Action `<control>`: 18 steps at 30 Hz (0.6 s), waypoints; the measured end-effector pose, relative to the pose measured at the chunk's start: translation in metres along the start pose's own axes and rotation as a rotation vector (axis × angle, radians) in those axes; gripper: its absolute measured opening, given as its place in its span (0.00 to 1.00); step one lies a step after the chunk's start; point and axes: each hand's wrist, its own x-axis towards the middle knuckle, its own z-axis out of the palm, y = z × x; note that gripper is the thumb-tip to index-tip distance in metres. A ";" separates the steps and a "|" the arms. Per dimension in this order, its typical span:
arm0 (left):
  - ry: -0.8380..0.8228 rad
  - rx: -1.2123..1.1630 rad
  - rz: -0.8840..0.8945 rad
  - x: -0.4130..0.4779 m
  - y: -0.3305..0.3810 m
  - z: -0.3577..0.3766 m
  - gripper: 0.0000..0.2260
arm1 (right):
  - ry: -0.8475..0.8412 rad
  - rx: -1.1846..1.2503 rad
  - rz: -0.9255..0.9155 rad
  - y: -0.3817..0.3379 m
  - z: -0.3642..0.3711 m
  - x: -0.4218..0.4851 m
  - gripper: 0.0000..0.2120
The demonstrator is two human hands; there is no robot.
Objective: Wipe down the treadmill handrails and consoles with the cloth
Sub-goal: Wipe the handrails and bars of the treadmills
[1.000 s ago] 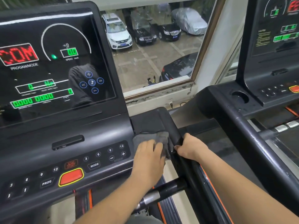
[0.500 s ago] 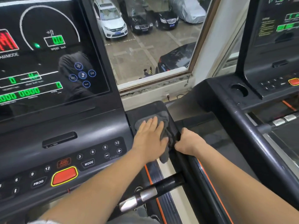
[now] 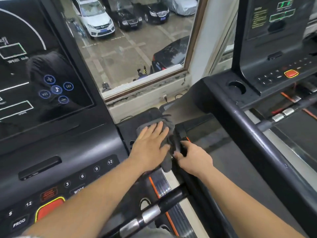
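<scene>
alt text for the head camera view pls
A person's left hand presses a grey cloth flat on the ledge beside the treadmill console, while the right hand grips the handrail. Parked cars show through a window.

Bare forearms point(image 3: 248, 200), left hand point(image 3: 149, 146), right hand point(image 3: 193, 160); pale sleeve edge point(image 3: 29, 235) lower left.

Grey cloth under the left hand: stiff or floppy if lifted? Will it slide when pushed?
Likely floppy: the grey cloth bunches in folds and one end droops off the console edge. Probably light, being thin. It should slide readily under the flat left hand on the smooth black plastic.
</scene>
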 end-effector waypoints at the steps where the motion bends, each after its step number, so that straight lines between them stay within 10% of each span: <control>1: -0.013 -0.016 -0.049 0.018 -0.006 -0.005 0.29 | 0.015 0.080 0.008 0.006 0.001 -0.002 0.24; 5: -0.005 -0.020 -0.112 0.042 -0.002 -0.007 0.29 | -0.071 0.221 0.111 0.038 0.001 -0.014 0.43; 12: 0.022 0.029 0.526 0.012 0.020 0.007 0.24 | -0.099 -0.015 0.088 0.062 0.008 -0.036 0.31; 18: -0.012 0.211 0.149 0.074 0.043 -0.007 0.22 | -0.036 0.144 0.126 0.069 0.017 -0.043 0.29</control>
